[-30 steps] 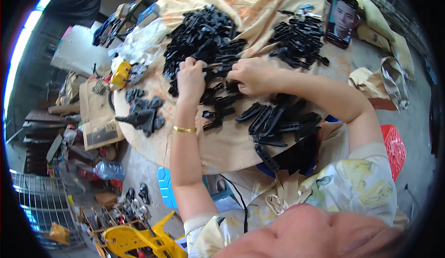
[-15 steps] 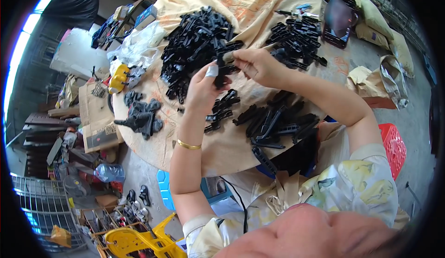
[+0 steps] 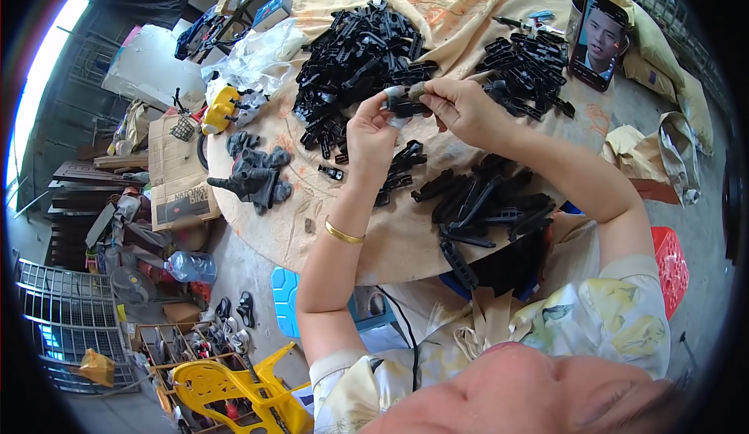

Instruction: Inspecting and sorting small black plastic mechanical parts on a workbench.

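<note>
My left hand (image 3: 373, 136) pinches a small black plastic part (image 3: 407, 108) above the tablecloth, with pale wraps on its fingertips. From the other side, my right hand (image 3: 466, 112) closes thumb and forefinger on the same part; a dark cover sits on a fingertip. Fingers hide much of the part. Just beyond lies a large heap of black plastic parts (image 3: 355, 55). A smaller pile of black parts (image 3: 524, 71) is to the right. Nearer me are long black strips (image 3: 488, 204) and a few short black pieces (image 3: 403, 170). One loose black piece (image 3: 331, 172) rests beside my left wrist.
The round table has a beige cloth (image 3: 300, 235). Dark grey gloves (image 3: 257, 176) and a yellow toy-like object (image 3: 221, 111) lie at its left. A phone (image 3: 599, 41) stands at the far right. Below are a blue stool (image 3: 285, 301) and yellow chair (image 3: 226, 387).
The whole view has shifted, moving the table rightward. The held part has turned from upright to flatter between my hands. The loose black piece by my left wrist now shows fully.
</note>
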Action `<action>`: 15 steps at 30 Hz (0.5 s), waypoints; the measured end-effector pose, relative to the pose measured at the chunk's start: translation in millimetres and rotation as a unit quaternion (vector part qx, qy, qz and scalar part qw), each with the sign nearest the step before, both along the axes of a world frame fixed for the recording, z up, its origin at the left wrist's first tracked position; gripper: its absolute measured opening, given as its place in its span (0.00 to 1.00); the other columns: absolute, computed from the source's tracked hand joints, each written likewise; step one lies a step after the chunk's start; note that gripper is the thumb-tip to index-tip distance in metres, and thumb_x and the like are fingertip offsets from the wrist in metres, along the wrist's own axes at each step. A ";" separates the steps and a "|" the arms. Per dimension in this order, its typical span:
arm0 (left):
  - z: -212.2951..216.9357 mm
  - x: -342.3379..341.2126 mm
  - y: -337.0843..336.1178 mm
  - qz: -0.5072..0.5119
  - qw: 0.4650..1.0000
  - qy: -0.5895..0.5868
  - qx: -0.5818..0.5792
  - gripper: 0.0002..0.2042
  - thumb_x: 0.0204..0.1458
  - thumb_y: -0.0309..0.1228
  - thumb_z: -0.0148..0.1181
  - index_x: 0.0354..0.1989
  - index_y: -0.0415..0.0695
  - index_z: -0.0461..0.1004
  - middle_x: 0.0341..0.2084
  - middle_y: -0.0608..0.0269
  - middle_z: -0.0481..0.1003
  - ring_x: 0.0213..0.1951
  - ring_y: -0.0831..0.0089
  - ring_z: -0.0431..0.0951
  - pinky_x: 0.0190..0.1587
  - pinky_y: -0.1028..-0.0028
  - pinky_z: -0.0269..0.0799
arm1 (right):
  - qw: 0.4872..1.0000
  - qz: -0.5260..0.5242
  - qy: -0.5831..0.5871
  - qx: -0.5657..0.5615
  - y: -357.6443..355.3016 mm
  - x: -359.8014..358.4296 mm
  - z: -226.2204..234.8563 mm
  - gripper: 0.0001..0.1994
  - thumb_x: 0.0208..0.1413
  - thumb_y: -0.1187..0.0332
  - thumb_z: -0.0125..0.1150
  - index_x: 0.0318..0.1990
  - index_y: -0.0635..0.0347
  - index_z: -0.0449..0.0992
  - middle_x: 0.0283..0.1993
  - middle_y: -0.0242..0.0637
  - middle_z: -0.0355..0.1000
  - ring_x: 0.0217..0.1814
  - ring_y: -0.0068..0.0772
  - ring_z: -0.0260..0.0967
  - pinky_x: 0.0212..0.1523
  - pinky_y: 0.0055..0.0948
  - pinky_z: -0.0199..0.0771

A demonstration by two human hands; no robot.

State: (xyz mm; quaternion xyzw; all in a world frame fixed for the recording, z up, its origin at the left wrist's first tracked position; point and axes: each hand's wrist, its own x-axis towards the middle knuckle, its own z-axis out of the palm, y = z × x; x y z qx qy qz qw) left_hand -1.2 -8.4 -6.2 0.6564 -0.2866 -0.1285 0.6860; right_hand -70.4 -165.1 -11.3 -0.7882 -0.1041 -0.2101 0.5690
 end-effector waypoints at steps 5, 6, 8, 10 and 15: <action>6.2 -12.5 -1.3 0.021 1.000 -0.005 0.021 0.18 0.47 0.17 0.56 0.50 0.34 0.69 0.36 0.65 0.75 0.35 0.84 0.73 0.39 0.86 0.68 | 0.997 -0.063 -0.025 -0.040 -2.9 1.7 -7.7 0.07 0.58 0.73 0.50 0.37 0.69 0.71 0.22 0.36 0.66 0.22 0.22 0.65 0.26 0.23 0.67; 9.6 -15.7 -1.1 0.004 1.000 0.024 -0.002 0.20 0.47 0.19 0.58 0.51 0.33 0.67 0.36 0.64 0.75 0.35 0.84 0.73 0.39 0.85 0.68 | 0.985 -0.106 -0.094 -0.095 -3.4 1.7 -7.3 0.06 0.56 0.74 0.51 0.37 0.68 0.71 0.24 0.39 0.67 0.24 0.29 0.67 0.27 0.26 0.68; 14.3 -20.3 -1.6 -0.018 0.998 0.053 -0.026 0.22 0.48 0.22 0.60 0.53 0.32 0.65 0.37 0.63 0.74 0.36 0.83 0.73 0.39 0.85 0.68 | 0.963 -0.153 -0.160 -0.150 -4.4 1.8 -7.0 0.05 0.54 0.75 0.52 0.37 0.68 0.71 0.26 0.43 0.68 0.26 0.36 0.69 0.28 0.29 0.69; 16.6 -24.1 -2.9 0.007 1.000 0.029 0.007 0.24 0.49 0.24 0.61 0.54 0.31 0.63 0.38 0.62 0.74 0.35 0.83 0.73 0.38 0.85 0.68 | 0.952 -0.136 -0.198 -0.190 -4.1 0.0 -5.4 0.05 0.51 0.76 0.54 0.35 0.65 0.72 0.30 0.46 0.69 0.31 0.47 0.69 0.31 0.34 0.70; 10.0 -10.8 4.5 0.048 0.998 0.022 0.024 0.13 0.47 0.22 0.62 0.42 0.35 0.72 0.29 0.70 0.74 0.27 0.89 0.68 0.26 0.89 0.63 | 0.960 -0.109 -0.181 -0.187 3.2 -3.0 -3.3 0.03 0.49 0.74 0.56 0.32 0.63 0.72 0.28 0.43 0.69 0.33 0.48 0.68 0.33 0.39 0.68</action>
